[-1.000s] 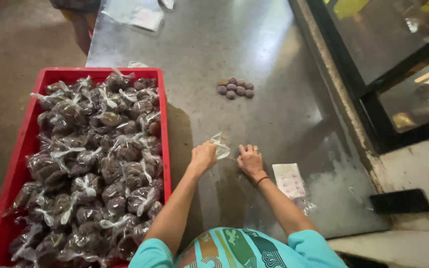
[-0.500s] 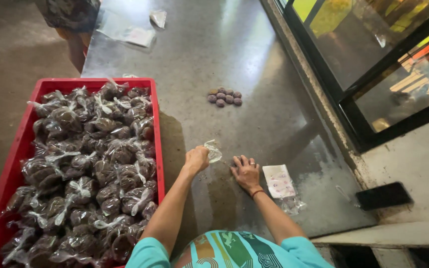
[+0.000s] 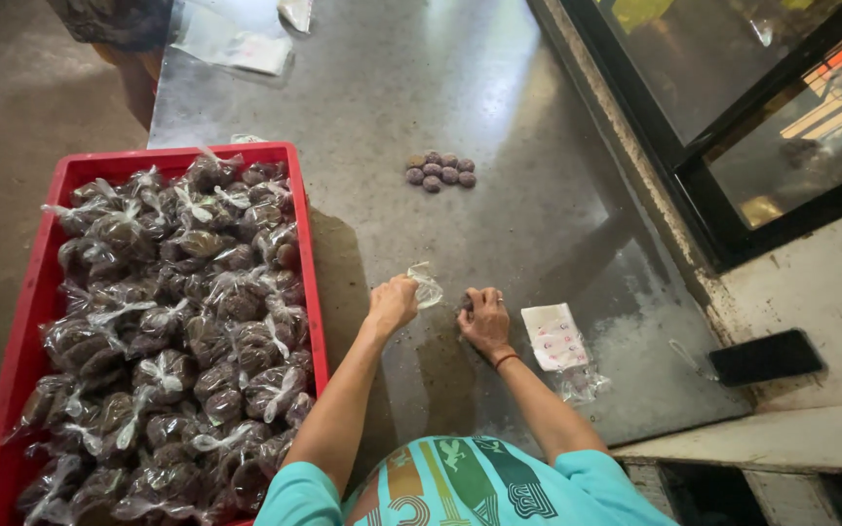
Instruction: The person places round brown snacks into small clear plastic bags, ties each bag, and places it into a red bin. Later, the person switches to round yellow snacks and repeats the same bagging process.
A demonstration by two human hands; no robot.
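Nearest the camera, the person's teal patterned shirt [image 3: 460,487] fills the bottom edge, and both bare forearms reach out over the grey metal worktop [image 3: 499,107]. The left hand [image 3: 392,304] is pinched shut on a small clear plastic bag [image 3: 428,285], which it holds up just above the worktop near its front edge. The right hand [image 3: 485,317] lies just beside it, knuckles up and fingers curled down onto the surface; it seems to cover something small and dark, but I cannot tell whether it grips anything.

Judging from this, the bag's mouth would do best held open and tilted toward the right hand, so that small pieces go in without rolling off along the worktop.

Right of the right hand lies a white printed paper slip on a thin stack of clear bags [image 3: 557,339], near the front right corner. A flat black rectangular object [image 3: 765,356] rests past the worktop's right edge on the concrete ledge. To the left, against the worktop's left edge, stands a red plastic crate [image 3: 309,253] packed with tied clear bags of dark brown lumps [image 3: 168,321].

Farther out, mid-worktop, sits a small cluster of round purplish-brown balls [image 3: 440,171]. At the far edge lie more clear plastic sheets [image 3: 231,44], cut off by the frame, beside part of another person, too cropped to make out.
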